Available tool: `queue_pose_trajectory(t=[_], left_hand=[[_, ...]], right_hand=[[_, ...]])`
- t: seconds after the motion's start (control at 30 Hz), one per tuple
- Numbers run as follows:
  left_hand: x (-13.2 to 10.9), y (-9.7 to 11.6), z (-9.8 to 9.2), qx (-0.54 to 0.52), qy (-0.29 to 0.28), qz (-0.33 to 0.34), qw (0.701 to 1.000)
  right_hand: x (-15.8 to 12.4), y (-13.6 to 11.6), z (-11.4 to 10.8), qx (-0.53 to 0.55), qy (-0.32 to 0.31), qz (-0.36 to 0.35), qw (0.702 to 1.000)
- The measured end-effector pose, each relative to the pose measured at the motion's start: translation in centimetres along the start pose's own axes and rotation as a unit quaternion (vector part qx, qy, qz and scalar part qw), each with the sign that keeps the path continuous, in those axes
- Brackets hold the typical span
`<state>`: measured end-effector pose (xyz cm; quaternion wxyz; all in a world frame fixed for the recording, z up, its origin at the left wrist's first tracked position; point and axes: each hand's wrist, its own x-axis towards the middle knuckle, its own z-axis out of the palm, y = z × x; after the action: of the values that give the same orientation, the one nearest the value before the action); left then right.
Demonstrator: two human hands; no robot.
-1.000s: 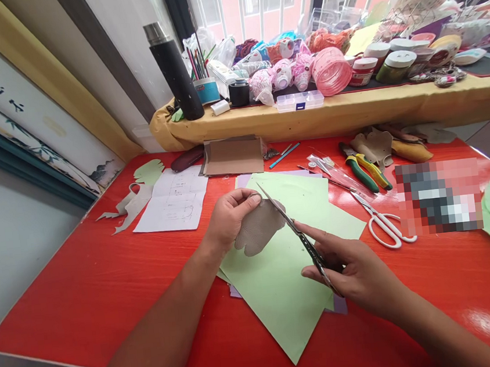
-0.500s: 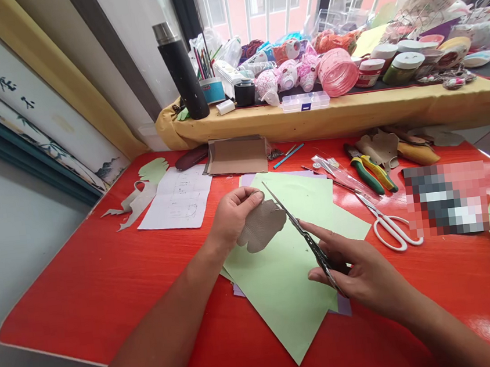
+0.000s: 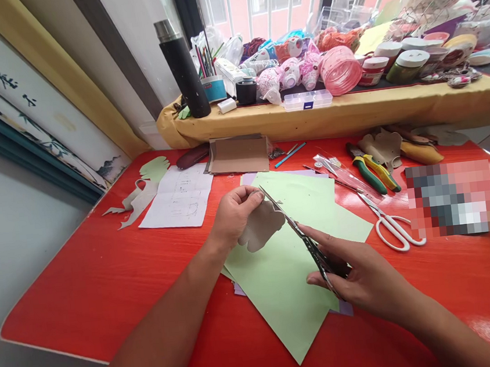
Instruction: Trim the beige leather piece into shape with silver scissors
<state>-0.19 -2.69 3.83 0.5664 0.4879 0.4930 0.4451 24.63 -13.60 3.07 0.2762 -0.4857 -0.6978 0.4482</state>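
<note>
Between the thumb and fingers of my left hand [image 3: 235, 211] is a grey-brown piece of leather [image 3: 262, 226] with a scalloped, petal-like outline. My right hand [image 3: 345, 260] holds dark metal scissors [image 3: 307, 240] by the handles. Their long blades point up and left and lie against the upper right edge of the leather; whether the blades are fully closed is hard to make out. Beneath both hands lies a sheet of light green paper [image 3: 283, 296], with purple paper [image 3: 342, 307] peeking out from under it.
White-handled scissors [image 3: 393, 227] and green-yellow pliers [image 3: 373, 171] lie to the right. A sketched white paper [image 3: 177, 199], grey scraps [image 3: 135, 204] and brown sheets [image 3: 238, 155] lie on the red table [image 3: 84, 282]. A black thermos [image 3: 183, 73] and jars [image 3: 408, 67] line the sill.
The scissors have shifted slightly along the leather's edge, and their handles look a bit wider apart. The leather has tilted slightly in my left hand. The whole view has moved a little.
</note>
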Motion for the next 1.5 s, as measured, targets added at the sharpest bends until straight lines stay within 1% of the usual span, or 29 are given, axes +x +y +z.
queue_pose_trajectory(t=[0.27, 0.5, 0.73, 0.93, 1.3, 1.43, 1.5], left_hand=[[0.0, 0.1, 0.1, 0.003, -0.002, 0.002, 1.0], [-0.1, -0.1, 0.7, -0.068, -0.003, -0.027, 0.997], [-0.1, -0.4, 1.0, -0.092, -0.006, -0.038, 0.995], [-0.1, -0.6, 0.9, -0.087, -0.013, -0.035, 0.996], [0.1, -0.8, 0.7, -0.097, -0.007, -0.041, 0.994], [0.1, -0.9, 0.8, -0.08, -0.004, -0.039, 0.996], [0.1, -0.9, 0.8, -0.069, 0.002, -0.031, 0.997]], right_hand=[[-0.1, 0.4, 0.2, -0.003, -0.013, 0.008, 1.0], [0.0, 0.5, 0.6, 0.001, -0.007, 0.013, 1.0], [0.3, 0.2, 0.7, 0.007, 0.001, 0.013, 1.0], [0.2, 0.0, 0.8, 0.032, -0.004, 0.025, 0.999], [0.3, -0.1, 0.7, 0.039, -0.008, 0.026, 0.999], [0.3, 0.0, 0.7, 0.021, -0.004, 0.025, 0.999], [0.4, -0.1, 0.7, 0.04, 0.001, 0.035, 0.999]])
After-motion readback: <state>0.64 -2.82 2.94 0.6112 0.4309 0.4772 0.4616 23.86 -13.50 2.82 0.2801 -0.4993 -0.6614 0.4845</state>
